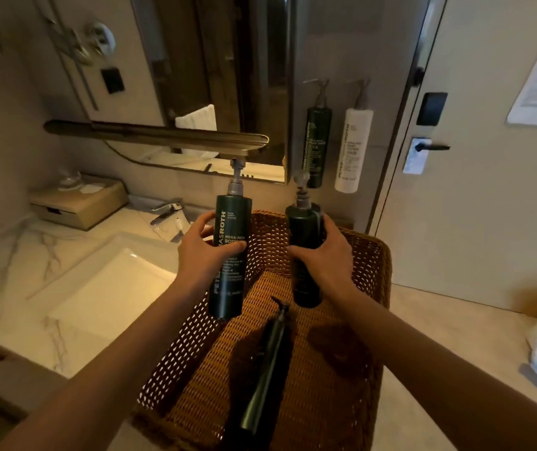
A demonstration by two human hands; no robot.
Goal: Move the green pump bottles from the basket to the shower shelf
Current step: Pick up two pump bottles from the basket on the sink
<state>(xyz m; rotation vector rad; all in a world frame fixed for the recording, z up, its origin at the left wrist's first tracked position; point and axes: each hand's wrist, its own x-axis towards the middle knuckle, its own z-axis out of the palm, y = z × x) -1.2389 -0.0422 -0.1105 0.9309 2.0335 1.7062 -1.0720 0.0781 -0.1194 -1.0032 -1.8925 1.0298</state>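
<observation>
A dim bathroom held a marble counter (pixel 49 255) with a sunken sink (pixel 108 288), a mirror (pixel 215 76) and a door (pixel 488 190). Over the wicker basket (pixel 371 288), each hand clamped an upright green pump bottle: left hand (pixel 202 252) on one bottle (pixel 228 288), right hand (pixel 322 252) on another (pixel 303 222); a third bottle (pixel 260 379) lay inside.

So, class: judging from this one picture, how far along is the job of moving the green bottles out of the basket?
Done: nothing visibly; no shower shelf can be identified here. In hand: the left hand grips one upright green bottle, the right hand another, both above the wicker basket. Left: a third bottle lies in the basket, and both held ones need placing.
</observation>
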